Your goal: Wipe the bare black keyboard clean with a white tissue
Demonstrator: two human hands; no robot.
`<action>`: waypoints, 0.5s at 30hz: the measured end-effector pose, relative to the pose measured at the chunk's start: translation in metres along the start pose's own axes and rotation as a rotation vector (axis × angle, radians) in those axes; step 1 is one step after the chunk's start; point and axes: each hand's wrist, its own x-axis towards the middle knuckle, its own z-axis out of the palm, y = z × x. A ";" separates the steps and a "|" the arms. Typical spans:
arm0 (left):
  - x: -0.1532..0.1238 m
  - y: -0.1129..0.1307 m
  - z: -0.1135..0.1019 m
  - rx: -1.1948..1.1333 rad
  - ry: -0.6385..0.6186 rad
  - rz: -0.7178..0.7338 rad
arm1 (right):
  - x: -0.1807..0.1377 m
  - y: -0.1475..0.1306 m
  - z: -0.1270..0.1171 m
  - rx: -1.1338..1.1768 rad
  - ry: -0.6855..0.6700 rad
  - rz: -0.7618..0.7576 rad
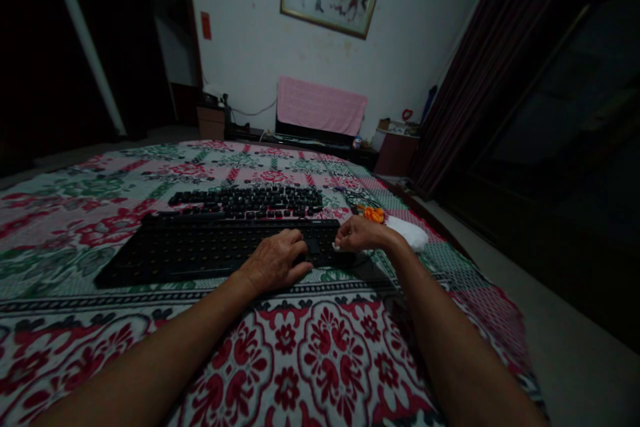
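Observation:
A black keyboard with its keycaps off (200, 250) lies on the patterned bedspread. My left hand (280, 257) lies over its near edge, fingers bent onto the top and thumb along the front, holding it. My right hand (357, 233) is at the right end of the keyboard, thumb and fingers pinched together. A small white thing (336, 247) shows at those fingertips, too small to make out its kind. Loose black keycaps (250, 200) are spread in rows just behind the keyboard.
White cloth or tissue (407, 233) and an orange object (374, 214) lie beyond my right wrist. A dark cable (363, 198) is coiled behind them. The bedspread (325, 360) reaches the bed's right edge. A pink towel (320, 107) hangs by the far wall.

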 end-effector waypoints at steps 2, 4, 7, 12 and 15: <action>0.000 0.000 0.001 0.003 0.000 -0.005 | 0.004 0.006 0.000 0.070 0.113 -0.016; 0.001 0.000 0.001 0.002 0.000 -0.005 | 0.010 0.010 0.004 0.092 0.309 -0.063; 0.001 0.000 0.000 -0.002 0.000 -0.003 | 0.020 0.010 0.016 0.006 0.495 -0.175; 0.000 0.001 -0.001 -0.001 0.005 -0.001 | 0.027 0.001 0.034 -0.245 0.493 -0.217; 0.001 0.001 -0.001 0.001 0.007 -0.003 | 0.027 -0.005 0.036 -0.338 0.470 -0.207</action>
